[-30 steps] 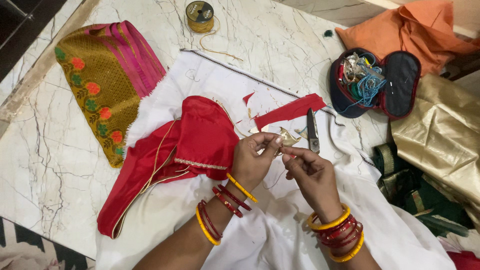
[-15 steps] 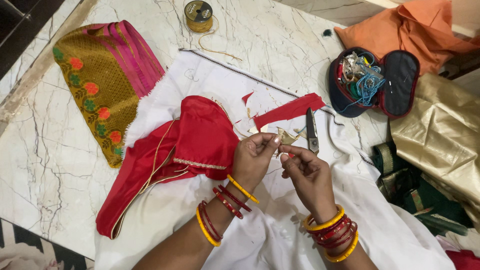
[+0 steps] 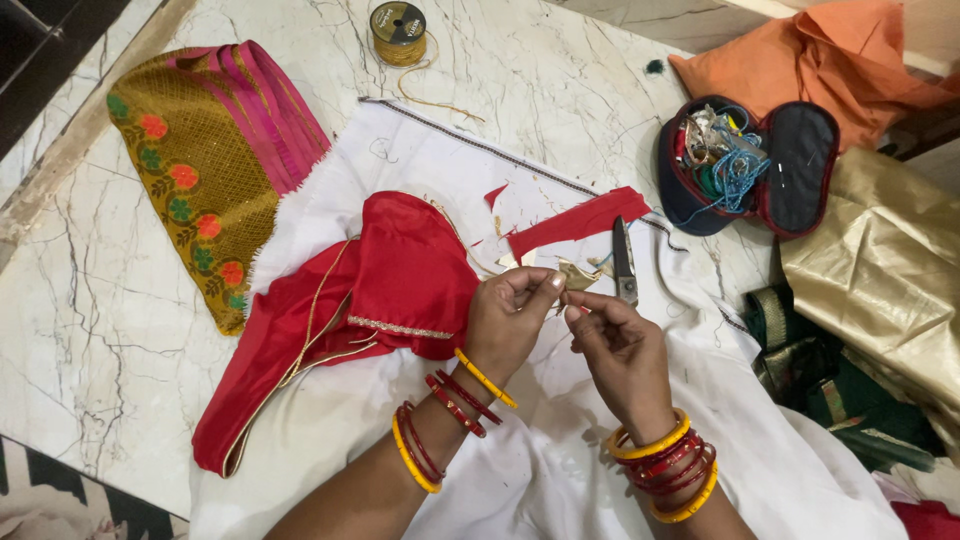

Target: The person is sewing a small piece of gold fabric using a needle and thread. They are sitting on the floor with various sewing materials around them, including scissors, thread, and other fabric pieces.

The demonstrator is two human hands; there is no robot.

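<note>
Over a white cloth (image 3: pixel 420 170) on a marble floor (image 3: pixel 90 300), the left hand (image 3: pixel 505 320) and right hand (image 3: pixel 622 350) meet fingertip to fingertip, each pinching something too fine to make out, likely thread, just right of the red blouse (image 3: pixel 400 270). A loosened pinch could drop it among the scraps. Scissors (image 3: pixel 625 262) lie just beyond; a gold spool (image 3: pixel 398 30) sits far.
</note>
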